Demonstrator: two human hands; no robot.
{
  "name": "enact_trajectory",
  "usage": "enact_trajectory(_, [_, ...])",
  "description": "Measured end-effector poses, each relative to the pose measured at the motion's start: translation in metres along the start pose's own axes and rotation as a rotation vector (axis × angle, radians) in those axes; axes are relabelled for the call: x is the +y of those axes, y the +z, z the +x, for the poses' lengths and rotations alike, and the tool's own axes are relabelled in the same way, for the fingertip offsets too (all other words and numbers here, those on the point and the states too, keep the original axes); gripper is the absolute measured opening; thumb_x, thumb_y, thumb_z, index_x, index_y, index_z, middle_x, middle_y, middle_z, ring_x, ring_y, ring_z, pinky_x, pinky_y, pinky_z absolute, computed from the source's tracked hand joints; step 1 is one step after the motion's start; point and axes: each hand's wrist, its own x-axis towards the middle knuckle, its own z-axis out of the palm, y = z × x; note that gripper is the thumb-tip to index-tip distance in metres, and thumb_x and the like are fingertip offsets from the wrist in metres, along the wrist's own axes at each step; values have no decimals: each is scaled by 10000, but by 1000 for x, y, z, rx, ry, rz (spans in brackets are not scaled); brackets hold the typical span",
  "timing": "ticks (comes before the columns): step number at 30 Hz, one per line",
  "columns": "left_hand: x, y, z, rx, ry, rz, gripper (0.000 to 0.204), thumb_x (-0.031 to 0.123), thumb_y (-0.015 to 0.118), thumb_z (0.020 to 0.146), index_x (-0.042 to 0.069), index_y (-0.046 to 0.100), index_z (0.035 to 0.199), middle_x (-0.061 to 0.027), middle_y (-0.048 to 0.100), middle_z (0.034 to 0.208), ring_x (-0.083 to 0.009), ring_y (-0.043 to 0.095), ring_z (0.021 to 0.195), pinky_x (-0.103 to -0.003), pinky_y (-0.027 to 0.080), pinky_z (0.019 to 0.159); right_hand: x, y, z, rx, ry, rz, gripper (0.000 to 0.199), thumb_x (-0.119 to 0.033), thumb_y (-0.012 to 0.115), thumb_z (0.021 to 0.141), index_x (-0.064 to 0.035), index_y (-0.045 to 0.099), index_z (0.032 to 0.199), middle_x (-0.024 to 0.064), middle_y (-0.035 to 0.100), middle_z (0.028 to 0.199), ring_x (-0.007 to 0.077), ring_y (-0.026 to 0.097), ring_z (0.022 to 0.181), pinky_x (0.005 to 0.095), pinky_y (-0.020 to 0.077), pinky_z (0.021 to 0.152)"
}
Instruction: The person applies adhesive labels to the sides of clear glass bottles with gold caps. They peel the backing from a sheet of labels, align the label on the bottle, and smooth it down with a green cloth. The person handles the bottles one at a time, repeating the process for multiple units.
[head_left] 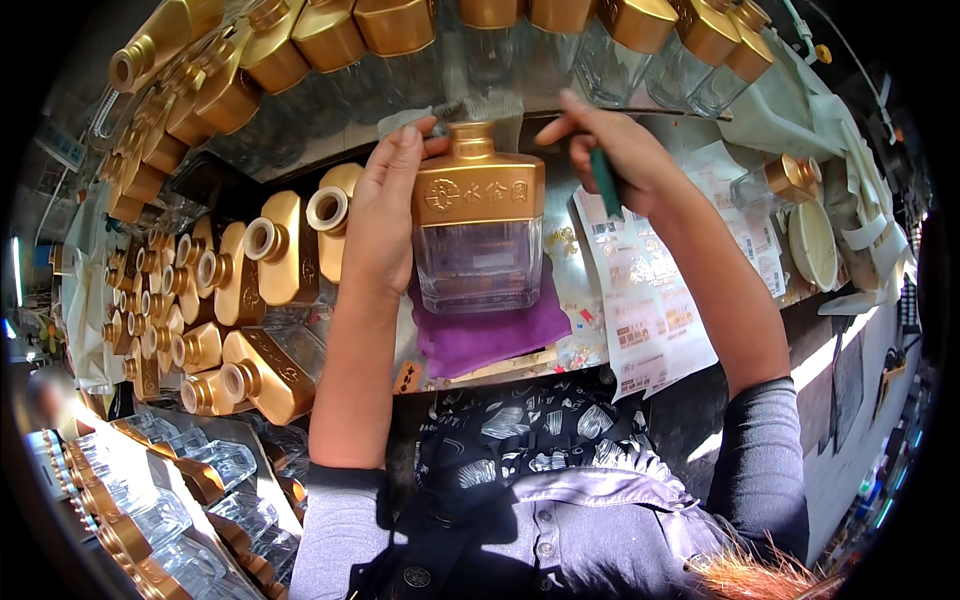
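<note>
In front of me a clear glass bottle (480, 262) with a gold upper half and gold neck stands upright on a folded purple cloth (490, 335). My left hand (393, 185) rests along the bottle's left side, its fingers curling behind the shoulder near the neck; it steadies the bottle. To the right of the neck, apart from the bottle, my right hand (615, 150) points its index finger forward. Its other fingers are curled round a flat dark green strip-like piece (604, 182), whose kind I cannot make out.
Printed label sheets (655, 310) lie right of the cloth. Several gold-topped bottles (280, 250) crowd the left side, and more (395, 25) line the back shelf. At the right are a lying bottle (790, 178) and a pale round dish (813, 245). Boxed bottles (155, 500) stand lower left.
</note>
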Motion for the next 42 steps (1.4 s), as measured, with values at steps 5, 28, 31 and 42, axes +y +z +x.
enact_trajectory(5, [-13, -3, -6, 64, 178, 298, 342, 207, 562, 951, 25, 520, 1238, -87, 573, 1149, -135, 535, 1040, -271, 418, 916, -6, -13, -19, -3, 102, 318, 462, -517, 546, 883, -60, 609, 881, 3, 545, 681, 127, 480, 534, 259, 353, 497])
enact_trajectory(28, [11, 25, -43, 35, 719, 1455, 707, 16, 453, 789, -49, 217, 1452, -135, 654, 1137, -277, 411, 1315, -511, 159, 1099, -37, 36, -64, -194, -354, -431, 505, -179, 464, 845, 65, 499, 1285, 52, 578, 761, 94, 535, 741, 225, 417, 674])
enact_trajectory(31, [11, 28, -44, 29, 721, 1475, 742, 9, 468, 769, -60, 192, 1454, -143, 654, 1135, -278, 407, 1318, -508, 147, 1104, -42, 43, -62, -315, -295, -406, 547, -179, 464, 849, 56, 457, 1342, 13, 545, 650, 72, 510, 643, 221, 411, 594])
enact_trajectory(42, [14, 20, -40, -1, 699, 1384, 755, 24, 453, 793, -55, 121, 1466, -142, 645, 1161, -280, 465, 1244, -494, 160, 1091, -58, 41, -46, -428, -48, -441, 570, -214, 497, 859, 116, 434, 1318, 39, 586, 684, 82, 538, 643, 224, 436, 583])
